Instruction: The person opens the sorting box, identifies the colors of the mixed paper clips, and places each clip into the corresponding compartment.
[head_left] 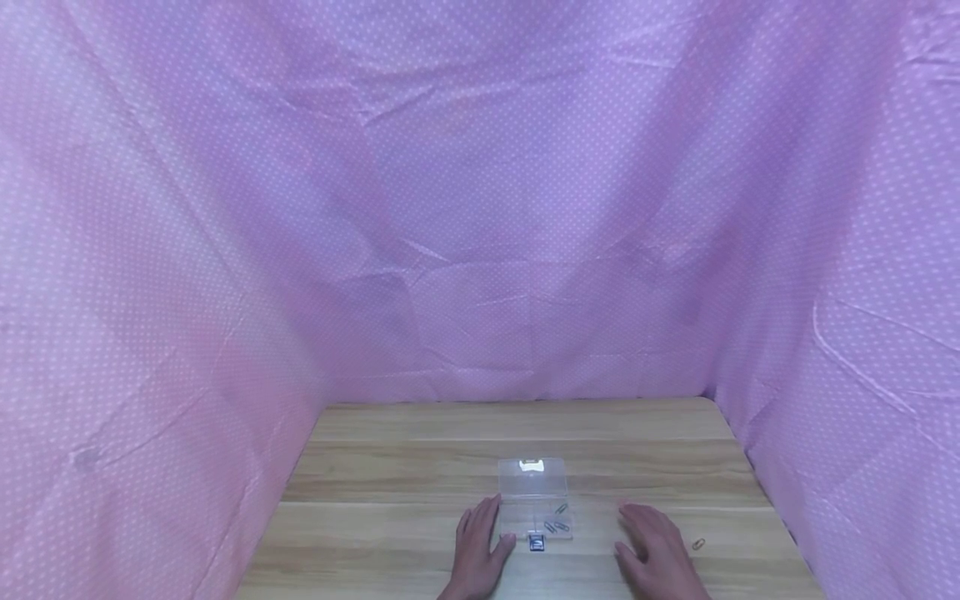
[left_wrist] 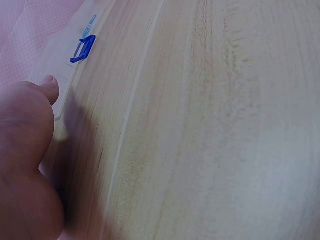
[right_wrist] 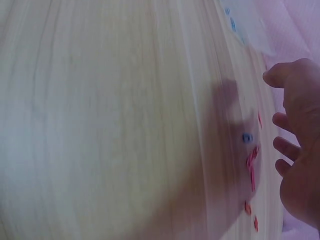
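A clear plastic box lies on the table with its lid folded back. Several paper clips are in its right part, and a blue latch projects from its front edge. My left hand rests against the box's left side, fingers extended, thumb at the front left corner. To the right of the box is my right hand, low over the table with thumb and fingers apart and nothing between them. Beyond it lies a single paper clip.
The wood-patterned table is bordered by pink dotted cloth at the back and sides. In the right wrist view, several small coloured clips, among them a blue one and a pink one, lie beside the right hand.
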